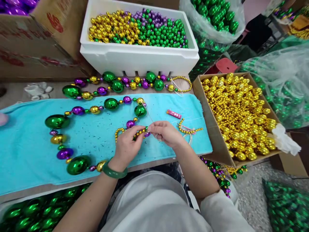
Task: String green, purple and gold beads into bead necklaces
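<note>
Blue towel: two hands, one beaded strand

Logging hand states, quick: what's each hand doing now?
Left hand: closed, holding gold beads.
Right hand: closed, fingertips pinched, apparently on a thin string.

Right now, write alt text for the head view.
Left hand and right hand hold a green, purple and gold bead strand over a turquoise towel. Behind sits a foam box of small beads; at right, a cardboard box of gold beads.

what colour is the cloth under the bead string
The cloth is turquoise blue with small dark specks; it shows best in the head view.
</note>
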Available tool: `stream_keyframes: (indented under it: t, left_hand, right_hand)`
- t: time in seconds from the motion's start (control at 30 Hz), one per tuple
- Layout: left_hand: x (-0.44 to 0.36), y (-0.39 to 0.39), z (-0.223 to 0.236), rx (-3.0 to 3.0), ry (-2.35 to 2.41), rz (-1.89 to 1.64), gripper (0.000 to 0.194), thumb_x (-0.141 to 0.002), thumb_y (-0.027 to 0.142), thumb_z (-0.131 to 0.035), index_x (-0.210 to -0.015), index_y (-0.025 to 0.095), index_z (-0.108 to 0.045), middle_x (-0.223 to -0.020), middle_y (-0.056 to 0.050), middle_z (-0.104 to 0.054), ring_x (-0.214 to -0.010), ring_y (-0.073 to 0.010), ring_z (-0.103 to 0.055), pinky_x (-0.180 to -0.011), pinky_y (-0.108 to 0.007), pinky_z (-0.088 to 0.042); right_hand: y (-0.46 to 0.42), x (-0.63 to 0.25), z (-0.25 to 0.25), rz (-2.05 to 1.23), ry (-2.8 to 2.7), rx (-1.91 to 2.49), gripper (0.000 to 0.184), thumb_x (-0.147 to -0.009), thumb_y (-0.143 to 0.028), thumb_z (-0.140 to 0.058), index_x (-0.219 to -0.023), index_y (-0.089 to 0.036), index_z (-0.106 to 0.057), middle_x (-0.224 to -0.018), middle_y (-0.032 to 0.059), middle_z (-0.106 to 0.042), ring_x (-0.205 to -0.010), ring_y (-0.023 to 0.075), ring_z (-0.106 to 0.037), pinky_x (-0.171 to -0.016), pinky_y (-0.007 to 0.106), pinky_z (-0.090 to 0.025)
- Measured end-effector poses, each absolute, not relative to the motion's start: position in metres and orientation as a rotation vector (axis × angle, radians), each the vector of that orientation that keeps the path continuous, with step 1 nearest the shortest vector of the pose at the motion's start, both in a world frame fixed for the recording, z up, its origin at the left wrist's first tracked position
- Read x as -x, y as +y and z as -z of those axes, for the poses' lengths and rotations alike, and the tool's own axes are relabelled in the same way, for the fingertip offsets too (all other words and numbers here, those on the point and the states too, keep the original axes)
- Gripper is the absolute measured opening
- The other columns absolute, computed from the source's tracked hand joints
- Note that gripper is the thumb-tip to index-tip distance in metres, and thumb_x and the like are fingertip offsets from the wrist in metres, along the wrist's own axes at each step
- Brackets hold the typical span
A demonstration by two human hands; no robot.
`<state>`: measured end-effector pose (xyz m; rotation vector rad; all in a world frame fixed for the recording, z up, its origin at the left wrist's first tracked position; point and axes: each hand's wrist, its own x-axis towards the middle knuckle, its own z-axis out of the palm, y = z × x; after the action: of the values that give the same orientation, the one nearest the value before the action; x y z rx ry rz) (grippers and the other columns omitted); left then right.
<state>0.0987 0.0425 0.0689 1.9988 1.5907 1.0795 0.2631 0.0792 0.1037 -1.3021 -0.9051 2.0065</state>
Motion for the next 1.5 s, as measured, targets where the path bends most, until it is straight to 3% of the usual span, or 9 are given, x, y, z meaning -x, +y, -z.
stream_keyframes:
  t: [0.1,0.23,0.47,0.6,0.83,1.07,1.27,1.37,1.5]
  left_hand:
    - [-0.099,0.045,-0.068,-2.007,1.578,-1.138,0.013,-0.083,0.02,-0.064,-0.095,0.02,-0.071,-0.092,-0.001,-0.075,-0.083,-0.0153,-0.071,-0.079,-0.023,-0.054]
    - [-0.098,0.047,-0.068,-2.006,1.558,-1.149,0.013,-0.083,0.021,-0.065,-0.095,0.019,-0.07,-0.091,-0.002,-0.075,-0.083,-0.0155,-0.07,-0.079,-0.024,-0.055]
    - [-0.096,0.048,-0.067,-1.796,1.614,-1.12,0.014,-0.084,0.026,-0.065,-0.095,0.02,-0.07,-0.089,-0.002,-0.075,-0.081,-0.0159,-0.07,-0.078,-0.027,-0.056]
    - [-0.093,0.05,-0.067,-1.655,1.665,-1.107,0.017,-0.084,0.032,-0.065,-0.095,0.02,-0.07,-0.087,-0.002,-0.075,-0.076,-0.0162,-0.07,-0.073,-0.027,-0.056]
    - [-0.094,0.048,-0.073,-1.9,1.731,-1.176,0.016,-0.086,0.029,-0.062,-0.096,0.02,-0.071,-0.094,-0.004,-0.075,-0.083,-0.018,-0.071,-0.077,-0.029,-0.055]
    - [-0.1,0.043,-0.063,-2.254,1.629,-1.187,0.017,-0.087,0.021,-0.061,-0.1,0.016,-0.07,-0.094,-0.008,-0.075,-0.088,-0.0195,-0.071,-0.084,-0.03,-0.054]
    - [-0.101,0.041,-0.064,-1.942,1.661,-1.144,0.016,-0.085,0.028,-0.064,-0.095,0.019,-0.072,-0.092,-0.004,-0.076,-0.083,-0.018,-0.071,-0.08,-0.029,-0.056]
    - [-0.101,0.042,-0.065,-1.782,1.686,-1.114,0.016,-0.083,0.03,-0.066,-0.093,0.021,-0.073,-0.089,-0.002,-0.076,-0.08,-0.0177,-0.071,-0.078,-0.029,-0.056]
    - [-0.099,0.045,-0.064,-1.659,1.568,-1.067,0.018,-0.082,0.032,-0.065,-0.093,0.021,-0.074,-0.088,-0.003,-0.076,-0.078,-0.0174,-0.071,-0.075,-0.028,-0.057]
  right_hand:
    - [0.079,-0.276,-0.105,-2.193,-0.84,1.164,0.034,-0.06,-0.04,-0.079,-0.066,-0.015,-0.057,-0.052,-0.0071,-0.046,-0.04,0.0023,-0.029,-0.038,0.02,-0.011]
    - [0.076,-0.282,-0.103,-2.149,-0.825,1.03,0.036,-0.063,-0.043,-0.08,-0.072,-0.015,-0.059,-0.056,-0.0055,-0.048,-0.042,0.0023,-0.03,-0.039,0.019,-0.014]
    - [0.068,-0.281,-0.09,-1.228,-1.16,1.351,0.045,-0.092,-0.048,-0.049,-0.119,-0.016,-0.065,-0.077,0.0017,-0.063,-0.054,0.0083,-0.042,-0.05,0.023,-0.036]
    - [0.046,-0.288,-0.088,-1.163,-1.569,1.322,0.035,-0.092,-0.036,-0.051,-0.115,-0.02,-0.071,-0.075,0.0028,-0.068,-0.067,0.0138,-0.059,-0.066,0.028,-0.047]
    - [0.024,-0.296,-0.099,-1.028,-1.842,1.649,0.035,-0.09,-0.029,-0.048,-0.111,-0.021,-0.075,-0.063,0.0041,-0.07,-0.053,0.0181,-0.06,-0.055,0.03,-0.046]
    - [0.028,-0.29,-0.102,-0.888,-1.92,1.779,0.036,-0.087,-0.025,-0.048,-0.109,-0.02,-0.075,-0.085,0.0099,-0.076,-0.07,0.0232,-0.067,-0.063,0.033,-0.047]
    - [0.05,-0.294,-0.087,-0.827,-1.314,1.601,0.033,-0.089,-0.035,-0.048,-0.105,-0.015,-0.069,-0.071,0.0043,-0.066,-0.054,0.0132,-0.053,-0.054,0.026,-0.041]
    - [0.06,-0.291,-0.076,-1.027,-1.264,1.475,0.03,-0.08,-0.036,-0.062,-0.102,-0.016,-0.067,-0.082,0.0033,-0.066,-0.049,0.0078,-0.041,-0.049,0.023,-0.036]
    - [0.067,-0.274,-0.061,-1.4,-1.498,1.287,0.047,-0.07,-0.035,-0.075,-0.114,-0.021,-0.065,-0.109,0.0039,-0.068,-0.049,0.0044,-0.032,-0.049,0.021,-0.033]
